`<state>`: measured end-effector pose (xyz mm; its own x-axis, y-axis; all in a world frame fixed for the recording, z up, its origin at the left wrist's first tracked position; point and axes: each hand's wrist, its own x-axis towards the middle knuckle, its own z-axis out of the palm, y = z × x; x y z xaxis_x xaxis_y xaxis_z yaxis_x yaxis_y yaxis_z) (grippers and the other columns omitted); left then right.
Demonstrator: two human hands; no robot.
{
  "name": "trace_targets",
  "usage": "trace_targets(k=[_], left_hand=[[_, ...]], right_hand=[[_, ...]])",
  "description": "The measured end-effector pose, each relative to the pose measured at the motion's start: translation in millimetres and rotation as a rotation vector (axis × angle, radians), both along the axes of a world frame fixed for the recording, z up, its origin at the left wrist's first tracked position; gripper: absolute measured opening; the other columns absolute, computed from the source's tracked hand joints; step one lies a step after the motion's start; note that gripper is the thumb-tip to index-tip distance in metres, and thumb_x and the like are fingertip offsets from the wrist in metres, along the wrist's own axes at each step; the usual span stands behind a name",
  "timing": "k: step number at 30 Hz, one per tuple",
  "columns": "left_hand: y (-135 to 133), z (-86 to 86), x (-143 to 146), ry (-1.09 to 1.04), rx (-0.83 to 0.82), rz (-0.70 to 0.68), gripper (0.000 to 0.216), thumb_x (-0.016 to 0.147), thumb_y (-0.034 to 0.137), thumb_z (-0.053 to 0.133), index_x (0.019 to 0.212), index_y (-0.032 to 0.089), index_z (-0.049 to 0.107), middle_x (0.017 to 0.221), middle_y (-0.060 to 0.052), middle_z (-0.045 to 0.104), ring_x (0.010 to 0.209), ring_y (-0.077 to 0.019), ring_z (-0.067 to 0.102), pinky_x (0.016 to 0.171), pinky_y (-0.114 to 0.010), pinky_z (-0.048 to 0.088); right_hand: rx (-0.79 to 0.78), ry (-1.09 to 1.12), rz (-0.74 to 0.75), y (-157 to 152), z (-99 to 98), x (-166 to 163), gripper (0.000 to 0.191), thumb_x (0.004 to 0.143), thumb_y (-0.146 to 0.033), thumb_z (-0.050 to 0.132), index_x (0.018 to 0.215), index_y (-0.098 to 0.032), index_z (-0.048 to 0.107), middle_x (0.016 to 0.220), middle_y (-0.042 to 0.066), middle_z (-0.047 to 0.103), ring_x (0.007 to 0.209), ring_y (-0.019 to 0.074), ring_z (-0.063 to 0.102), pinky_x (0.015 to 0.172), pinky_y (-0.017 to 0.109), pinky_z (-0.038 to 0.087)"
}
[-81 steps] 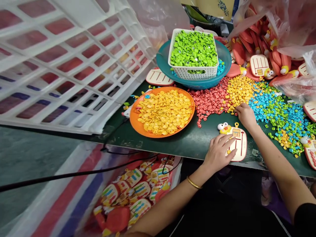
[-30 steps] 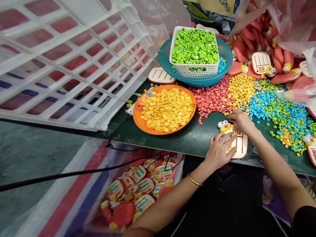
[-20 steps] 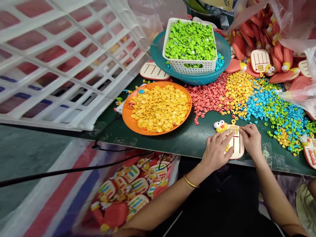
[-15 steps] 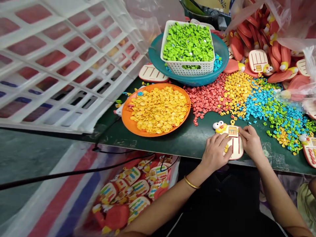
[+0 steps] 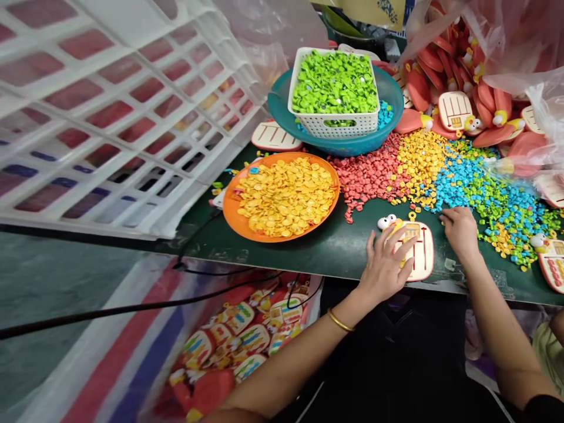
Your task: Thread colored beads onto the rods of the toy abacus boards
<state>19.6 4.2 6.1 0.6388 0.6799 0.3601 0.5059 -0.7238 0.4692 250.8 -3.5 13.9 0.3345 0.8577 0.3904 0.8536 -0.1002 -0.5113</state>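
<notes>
A cream toy board (image 5: 423,258) with a duck-like head, bulging eyes and red grooves lies flat on the green table (image 5: 352,247). My left hand (image 5: 383,264) rests over its left side with fingers spread, covering part of the board and a yellow piece. Just right of the board, my right hand (image 5: 462,235) is at the near edge of the blue beads (image 5: 458,176). Its fingertips are drawn together; whether a bead is between them is too small to see.
An orange plate (image 5: 233,214) holds yellow pieces. Behind it, a white basket (image 5: 308,123) of green pieces sits in a teal basin (image 5: 277,100). Red beads (image 5: 365,176) and yellow beads (image 5: 420,164) lie heaped. A white crate (image 5: 132,47) leans at left; another toy board (image 5: 553,264) lies right.
My right hand has left the board's upper right edge and moved right toward the beads. My left hand stays on the board, its fingers more spread. The view has shifted slightly.
</notes>
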Motion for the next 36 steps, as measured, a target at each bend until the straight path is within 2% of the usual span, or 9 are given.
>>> trace_targets(k=[3, 8, 15, 19, 23, 25, 29, 30, 36], left_hand=[[2, 1.7, 0, -0.005, -0.027, -0.112, 0.037, 0.097, 0.028, 0.047, 0.134, 0.027, 0.056, 0.136, -0.007, 0.060, 0.131, -0.0268, 0.049, 0.118, -0.055, 0.021], [4, -2.3, 2, -0.117, -0.077, -0.064, 0.032, 0.095, 0.030, 0.052, 0.125, 0.020, 0.059, 0.124, -0.009, 0.065, 0.118, -0.0248, 0.057, 0.118, -0.051, 0.029], [9, -1.4, 5, -0.089, -0.146, -0.074, 0.031, 0.094, 0.036, 0.053, 0.118, 0.018, 0.057, 0.116, -0.011, 0.060, 0.116, -0.0278, 0.052, 0.105, -0.047, 0.042], [11, 0.5, 12, -0.050, -0.120, -0.054, 0.028, 0.094, 0.039, 0.051, 0.112, 0.018, 0.058, 0.115, -0.012, 0.059, 0.114, -0.0288, 0.051, 0.101, -0.047, 0.042], [11, -3.0, 17, -0.075, -0.072, -0.044, 0.029, 0.095, 0.038, 0.049, 0.111, 0.016, 0.057, 0.113, -0.013, 0.060, 0.112, -0.0285, 0.052, 0.104, -0.047, 0.039], [11, -4.4, 17, -0.076, -0.057, -0.033, 0.033, 0.095, 0.039, 0.049, 0.116, 0.014, 0.058, 0.115, -0.014, 0.060, 0.113, -0.0287, 0.052, 0.105, -0.047, 0.039], [10, -2.2, 15, -0.007, -0.041, -0.065, 0.041, 0.098, 0.039, 0.047, 0.134, 0.021, 0.055, 0.135, -0.011, 0.060, 0.121, -0.0274, 0.052, 0.104, -0.046, 0.036], [9, -1.1, 15, 0.010, -0.037, -0.084, 0.040, 0.098, 0.037, 0.047, 0.135, 0.024, 0.055, 0.137, -0.009, 0.060, 0.122, -0.0267, 0.052, 0.105, -0.046, 0.035], [9, 2.7, 17, 0.012, -0.011, -0.144, 0.039, 0.099, 0.026, 0.047, 0.137, 0.027, 0.056, 0.137, -0.004, 0.063, 0.130, -0.0261, 0.052, 0.114, -0.053, 0.022]], right_hand=[[-0.003, -0.019, 0.085, 1, -0.9, 0, 0.026, 0.093, -0.025, 0.051, 0.087, -0.023, 0.077, 0.084, 0.008, 0.068, 0.086, 0.0237, 0.058, 0.080, 0.040, 0.051], [0.019, 0.010, 0.240, -19, -6.4, -39, 0.028, 0.094, -0.018, 0.049, 0.097, -0.026, 0.076, 0.097, 0.009, 0.068, 0.093, 0.0232, 0.059, 0.082, 0.039, 0.053], [0.003, 0.086, 0.190, -42, -6.7, -34, 0.027, 0.095, -0.020, 0.049, 0.101, -0.024, 0.074, 0.098, 0.009, 0.067, 0.093, 0.0215, 0.064, 0.082, 0.036, 0.056], [-0.044, 0.098, 0.242, -46, 0.3, -37, 0.022, 0.093, -0.023, 0.053, 0.095, -0.023, 0.075, 0.094, 0.009, 0.068, 0.090, 0.0214, 0.064, 0.080, 0.035, 0.056], [-0.028, 0.095, 0.283, -40, 0.1, -55, 0.029, 0.093, -0.016, 0.047, 0.095, -0.025, 0.075, 0.095, 0.008, 0.070, 0.092, 0.0202, 0.064, 0.085, 0.034, 0.055], [0.005, 0.115, 0.245, -38, -1.9, -55, 0.031, 0.093, -0.015, 0.046, 0.094, -0.025, 0.075, 0.094, 0.007, 0.071, 0.092, 0.0192, 0.065, 0.086, 0.034, 0.055], [0.054, 0.075, -0.128, -47, -6.1, -28, 0.022, 0.092, -0.030, 0.057, 0.094, -0.019, 0.076, 0.090, 0.009, 0.070, 0.087, 0.0219, 0.065, 0.078, 0.035, 0.054], [0.041, 0.068, -0.170, -49, -7.3, -21, 0.023, 0.092, -0.032, 0.058, 0.093, -0.019, 0.077, 0.087, 0.008, 0.069, 0.083, 0.0217, 0.064, 0.075, 0.035, 0.054], [0.052, 0.046, 0.018, -38, -11.2, -25, 0.027, 0.097, -0.029, 0.050, 0.101, -0.024, 0.077, 0.087, 0.007, 0.065, 0.084, 0.0197, 0.061, 0.077, 0.032, 0.052]])
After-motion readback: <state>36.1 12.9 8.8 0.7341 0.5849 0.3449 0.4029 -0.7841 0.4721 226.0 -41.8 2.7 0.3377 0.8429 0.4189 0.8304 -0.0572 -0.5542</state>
